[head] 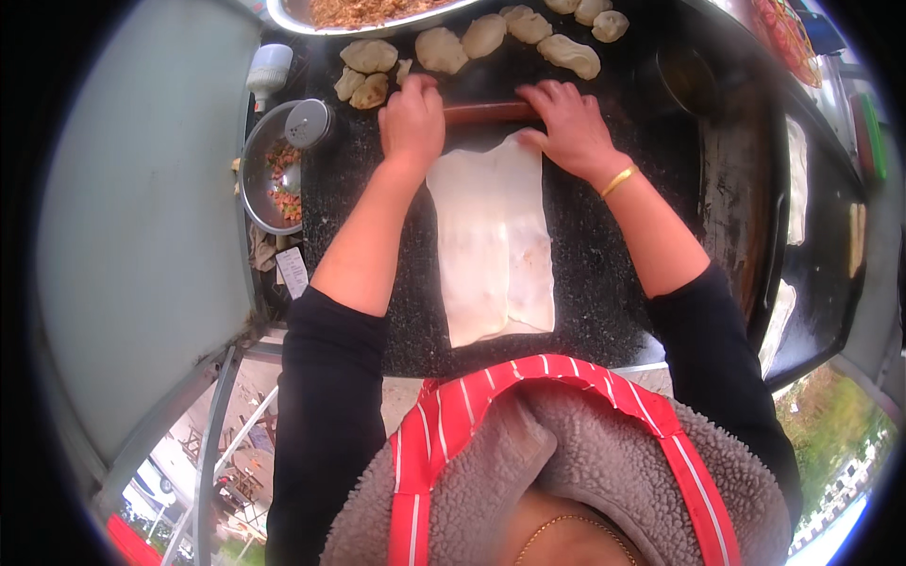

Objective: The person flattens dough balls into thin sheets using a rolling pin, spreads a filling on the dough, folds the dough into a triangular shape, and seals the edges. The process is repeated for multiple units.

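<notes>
A thin rectangular sheet of pale dough (pixel 471 240) lies flat on the black speckled worktop (pixel 594 283), with a folded seam down its length. Just beyond its far edge is a reddish-brown wooden rolling pin (pixel 488 113), set crosswise. My left hand (pixel 414 117) curls over the pin's left end. On the right end rests my right hand (pixel 570 127), its fingers over the pin and its thumb by the dough's far corner. Both ends of the pin are hidden under the hands.
Several dough lumps (pixel 440 51) lie beyond the pin, below a metal tray of shredded filling (pixel 382 13). At left are a steel bowl (pixel 248 191) with chopped filling, a shaker with a perforated lid (pixel 308 124) and a light bulb (pixel 270 67). A dark griddle (pixel 824 283) holds dough strips (pixel 796 180).
</notes>
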Motion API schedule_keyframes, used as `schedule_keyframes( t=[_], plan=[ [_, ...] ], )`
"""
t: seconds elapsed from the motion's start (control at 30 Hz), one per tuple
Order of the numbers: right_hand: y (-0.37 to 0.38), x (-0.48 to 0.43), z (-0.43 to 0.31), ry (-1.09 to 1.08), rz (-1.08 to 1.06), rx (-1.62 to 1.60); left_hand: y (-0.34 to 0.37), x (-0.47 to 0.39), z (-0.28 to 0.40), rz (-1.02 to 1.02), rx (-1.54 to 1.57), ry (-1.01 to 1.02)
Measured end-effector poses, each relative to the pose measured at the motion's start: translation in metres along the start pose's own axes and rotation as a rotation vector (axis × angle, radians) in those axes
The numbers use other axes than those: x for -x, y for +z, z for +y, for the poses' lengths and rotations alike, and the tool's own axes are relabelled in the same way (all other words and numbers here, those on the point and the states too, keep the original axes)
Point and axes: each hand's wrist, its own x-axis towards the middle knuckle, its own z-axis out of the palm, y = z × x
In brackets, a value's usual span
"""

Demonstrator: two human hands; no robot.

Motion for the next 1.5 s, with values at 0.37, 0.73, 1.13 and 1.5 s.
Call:
schedule_keyframes(
  t=[0.37,0.73,1.13,1.5],
  plan=[
    [-0.009,0.075,-0.071,0.197,0.062,0.282,-0.048,0.1,0.063,-0.075,-0.664,0.231],
    [-0.018,0.009,-0.06,0.172,0.282,0.348,-0.04,0.032,0.067,0.163,-0.505,0.306],
    [-0.002,-0.026,-0.031,0.211,0.185,0.225,-0.022,-0.003,0.048,-0.186,-0.423,0.155],
    [0.01,0.009,0.025,-0.18,0.097,0.056,-0.003,-0.008,-0.02,-0.032,0.264,0.002]
  ],
)
